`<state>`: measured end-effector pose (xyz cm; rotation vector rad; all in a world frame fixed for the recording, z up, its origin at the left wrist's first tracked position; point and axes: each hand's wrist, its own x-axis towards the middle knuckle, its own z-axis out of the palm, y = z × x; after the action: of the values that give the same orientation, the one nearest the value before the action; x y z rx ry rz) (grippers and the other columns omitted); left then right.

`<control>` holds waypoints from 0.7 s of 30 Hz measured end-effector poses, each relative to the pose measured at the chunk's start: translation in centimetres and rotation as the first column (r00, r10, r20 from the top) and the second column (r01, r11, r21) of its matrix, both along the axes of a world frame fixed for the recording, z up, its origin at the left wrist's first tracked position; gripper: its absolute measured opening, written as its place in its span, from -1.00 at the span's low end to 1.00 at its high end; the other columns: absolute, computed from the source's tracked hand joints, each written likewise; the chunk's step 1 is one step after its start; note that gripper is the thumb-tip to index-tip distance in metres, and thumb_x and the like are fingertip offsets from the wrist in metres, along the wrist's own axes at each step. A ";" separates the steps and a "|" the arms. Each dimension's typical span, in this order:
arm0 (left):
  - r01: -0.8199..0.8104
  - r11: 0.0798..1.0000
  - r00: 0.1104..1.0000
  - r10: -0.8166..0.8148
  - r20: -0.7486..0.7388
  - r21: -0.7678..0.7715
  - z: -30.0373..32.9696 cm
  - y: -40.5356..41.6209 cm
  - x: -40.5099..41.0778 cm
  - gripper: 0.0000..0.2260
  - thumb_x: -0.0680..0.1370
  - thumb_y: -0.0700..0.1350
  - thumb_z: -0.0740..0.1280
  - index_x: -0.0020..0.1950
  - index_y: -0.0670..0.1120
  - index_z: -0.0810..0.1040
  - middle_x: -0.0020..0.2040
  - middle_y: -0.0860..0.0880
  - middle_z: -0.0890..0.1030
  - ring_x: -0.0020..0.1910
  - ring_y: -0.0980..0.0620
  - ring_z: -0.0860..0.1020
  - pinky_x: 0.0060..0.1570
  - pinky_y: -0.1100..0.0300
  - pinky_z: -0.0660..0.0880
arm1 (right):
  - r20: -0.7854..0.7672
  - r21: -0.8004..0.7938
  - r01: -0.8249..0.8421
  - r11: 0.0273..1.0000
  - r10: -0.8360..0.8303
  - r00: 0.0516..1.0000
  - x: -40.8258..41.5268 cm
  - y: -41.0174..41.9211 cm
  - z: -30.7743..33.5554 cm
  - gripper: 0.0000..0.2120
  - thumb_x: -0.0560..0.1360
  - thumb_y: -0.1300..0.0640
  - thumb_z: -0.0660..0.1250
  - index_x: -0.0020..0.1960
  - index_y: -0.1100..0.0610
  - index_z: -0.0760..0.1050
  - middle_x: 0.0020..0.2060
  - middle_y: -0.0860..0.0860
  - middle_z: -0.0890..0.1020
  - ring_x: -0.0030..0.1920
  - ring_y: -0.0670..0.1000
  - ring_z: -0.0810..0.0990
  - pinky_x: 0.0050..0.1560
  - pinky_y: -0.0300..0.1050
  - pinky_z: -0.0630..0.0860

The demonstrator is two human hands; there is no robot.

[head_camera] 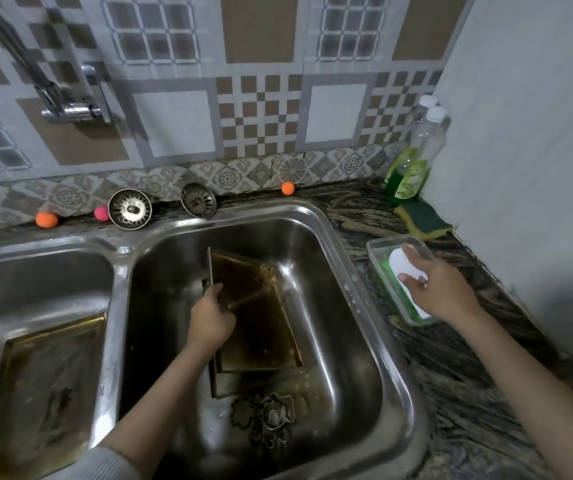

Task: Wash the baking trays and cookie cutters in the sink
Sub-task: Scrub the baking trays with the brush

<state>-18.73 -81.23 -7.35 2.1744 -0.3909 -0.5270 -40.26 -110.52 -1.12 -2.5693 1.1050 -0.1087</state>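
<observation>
In the right sink basin (340, 258) a brownish baking tray (260, 317) is tilted up on its left edge, and my left hand (210, 320) grips that edge. A second tray (221, 386) lies under it. Several metal cookie cutters (267, 417) lie on the basin floor in front of the trays. Another tray (46, 386) lies flat in the left basin (35, 271). My right hand (434, 289) reaches over the counter and holds a white sponge (404, 265) inside a clear container (382, 249) with green liquid.
A wall tap (70, 109) hangs above the left basin. Two metal strainers (129, 209) and small orange and pink balls (46, 219) sit on the back ledge. Two dish soap bottles (413, 168) and a green-yellow sponge (423, 221) stand in the right corner by the white wall.
</observation>
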 end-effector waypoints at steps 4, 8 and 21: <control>-0.133 0.987 0.991 0.135 0.016 -0.094 0.1 0.5 -0.2 -0.43 0.46 -0.41 0.22 0.44 -0.06 0.35 -0.13 -0.02 0.51 -0.19 0.04 0.50 -0.31 0.29 0.42 | 0.059 0.063 0.076 0.995 -0.080 0.995 0.2 0.1 0.1 -0.46 0.53 -0.09 0.30 0.47 -0.15 0.25 0.17 0.13 0.61 0.06 0.17 0.59 -0.06 0.02 0.57; -0.205 0.945 0.978 0.207 -0.019 -0.256 0.6 1.5 -0.5 -0.41 0.45 -0.43 0.18 0.38 0.04 0.41 -0.12 -0.15 0.54 0.06 -0.25 0.54 -0.13 -0.03 0.56 | 0.316 0.133 0.084 0.987 -0.123 0.941 0.2 1.3 2.4 -0.48 0.50 -0.03 0.37 0.43 -0.08 0.36 0.34 0.06 0.49 0.31 0.12 0.47 0.18 -0.07 0.47; -0.052 0.833 0.958 0.197 0.209 -0.551 4.5 3.0 -6.7 -0.58 0.57 -0.37 0.17 0.36 -0.03 0.42 0.21 0.27 0.48 0.21 0.39 0.45 0.15 0.49 0.37 | 0.434 0.063 -0.213 0.975 0.166 0.886 12.1 16.1 3.5 -0.49 0.54 -0.09 0.28 0.46 -0.17 0.26 -0.40 -0.06 0.54 -0.47 -0.16 0.40 -0.53 -0.35 0.22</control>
<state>-25.42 -78.24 -2.85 1.6944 -0.4678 -0.0354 -28.14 -94.39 2.36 -2.3778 0.6720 -0.5210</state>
